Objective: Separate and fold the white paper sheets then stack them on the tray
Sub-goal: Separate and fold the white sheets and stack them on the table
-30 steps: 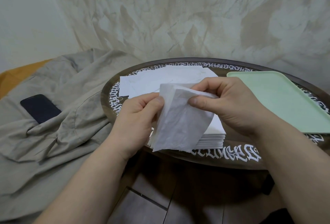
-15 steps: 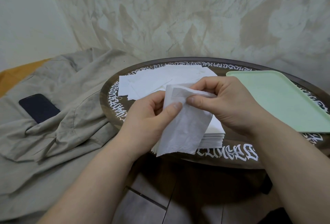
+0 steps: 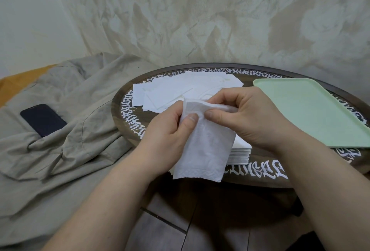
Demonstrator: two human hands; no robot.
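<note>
change: left hand [image 3: 170, 130] has closed in on right hand [image 3: 246, 118] since a second ago; the thumbs now sit nearly touching at the top edge of the held sheet [image 3: 204, 146], which hangs narrower. reading: plies being pinched apart, or a fold begun; cannot tell which.
worktop [image 3: 260, 172]: round, dark, white lettering at rim.
tray [image 3: 312, 110]: green, right side, no sheets on it yet.
loose sheets [image 3: 180, 90]: spread at far side.
stack [image 3: 240, 150]: under the held sheet.
both hands: pinching the held sheet.

2 bare forearms, no sleeves visible.
</note>
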